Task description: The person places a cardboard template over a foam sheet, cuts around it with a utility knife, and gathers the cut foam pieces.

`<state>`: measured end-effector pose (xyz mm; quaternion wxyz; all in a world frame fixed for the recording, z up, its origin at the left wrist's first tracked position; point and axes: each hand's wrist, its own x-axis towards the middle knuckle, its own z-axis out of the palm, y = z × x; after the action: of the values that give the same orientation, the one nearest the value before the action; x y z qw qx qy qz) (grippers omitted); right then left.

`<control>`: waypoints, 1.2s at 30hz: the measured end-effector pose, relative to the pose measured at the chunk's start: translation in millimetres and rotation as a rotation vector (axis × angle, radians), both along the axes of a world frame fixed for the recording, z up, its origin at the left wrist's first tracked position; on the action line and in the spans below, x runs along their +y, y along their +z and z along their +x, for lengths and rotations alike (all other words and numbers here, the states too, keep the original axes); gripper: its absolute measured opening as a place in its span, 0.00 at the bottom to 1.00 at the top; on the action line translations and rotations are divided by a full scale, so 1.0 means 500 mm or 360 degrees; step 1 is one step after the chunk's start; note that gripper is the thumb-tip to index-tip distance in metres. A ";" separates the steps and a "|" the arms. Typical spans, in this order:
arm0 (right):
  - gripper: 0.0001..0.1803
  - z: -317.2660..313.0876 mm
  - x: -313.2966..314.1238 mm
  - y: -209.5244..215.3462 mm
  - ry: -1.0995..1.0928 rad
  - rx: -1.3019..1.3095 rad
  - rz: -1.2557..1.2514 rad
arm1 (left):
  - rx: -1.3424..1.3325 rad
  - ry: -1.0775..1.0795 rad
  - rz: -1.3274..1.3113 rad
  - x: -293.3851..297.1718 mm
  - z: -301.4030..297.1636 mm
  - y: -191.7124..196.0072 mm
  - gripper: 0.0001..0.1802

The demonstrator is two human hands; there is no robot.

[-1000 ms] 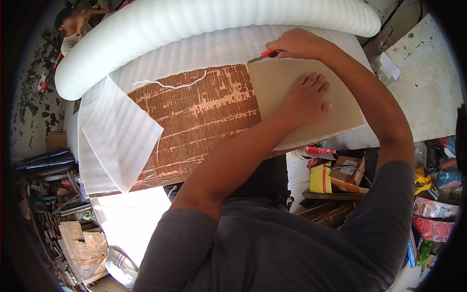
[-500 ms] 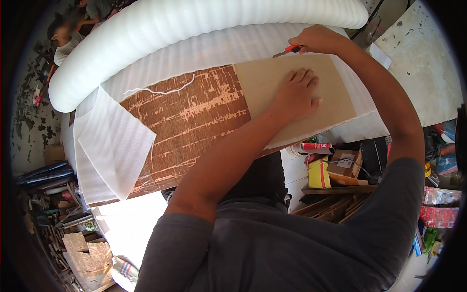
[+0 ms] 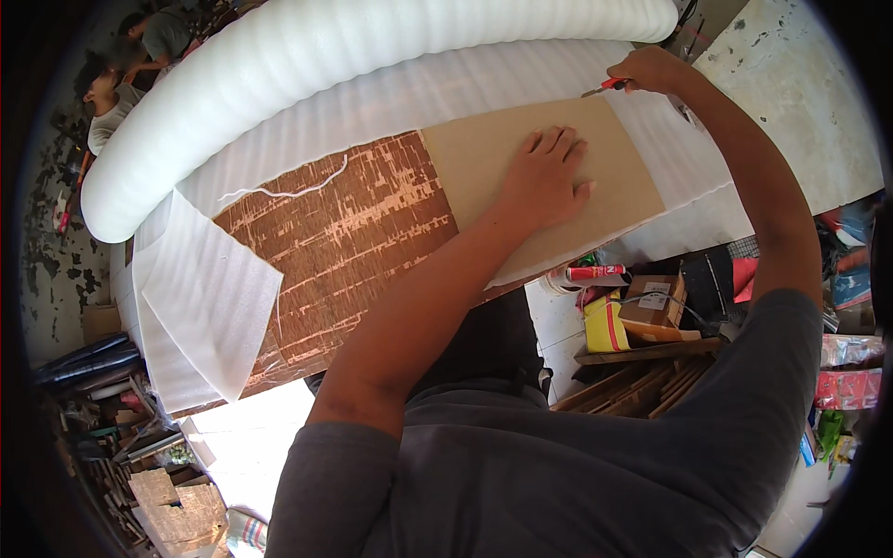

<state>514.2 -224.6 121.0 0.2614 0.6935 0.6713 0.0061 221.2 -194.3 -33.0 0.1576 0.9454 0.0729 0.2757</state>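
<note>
My left hand point(image 3: 547, 177) lies flat with fingers spread on a tan rectangular board point(image 3: 623, 177). Under that board is a sheet of white foam point(image 3: 381, 107), which shows along its far and right edges. My right hand point(image 3: 651, 70) grips a red utility knife point(image 3: 614, 84), its blade pointing left at the board's far right corner. Left of the board, the worn brown wooden tabletop point(image 3: 344, 232) is bare, with a thin foam strip point(image 3: 298, 192) curled at its far edge. A folded foam flap point(image 3: 209, 288) covers the table's left end.
A thick foam roll point(image 3: 372, 60) stretches along the far side. Beyond it at the upper left, two people point(image 3: 116, 107) sit. A pale spotted surface point(image 3: 791, 102) stands right. Below are a cardboard box point(image 3: 653, 302), wood strips point(image 3: 642, 381) and scrap pieces point(image 3: 177, 502).
My right hand has moved the knife rightward along the board's far edge to its far right corner. My left hand stays pressed on the board. The whole view has shifted slightly.
</note>
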 end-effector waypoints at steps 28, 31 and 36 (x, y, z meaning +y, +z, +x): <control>0.19 -0.139 -0.236 -0.131 -0.0907 0.1190 0.1318 | 0.0034 0.0080 0.0096 -0.014 0.013 0.003 0.37; 0.20 -0.141 -0.221 -0.156 -0.0902 0.1128 0.1383 | 0.0044 0.0078 0.0109 -0.012 0.014 0.004 0.37; 0.19 -0.129 -0.199 -0.171 -0.0822 0.0994 0.1343 | 0.0082 0.0082 0.0105 -0.017 0.015 0.005 0.37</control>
<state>449.7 -324.0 35.6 -0.2547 0.8478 0.4652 0.0045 228.8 -202.7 -30.5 0.1174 0.9547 0.0922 0.2574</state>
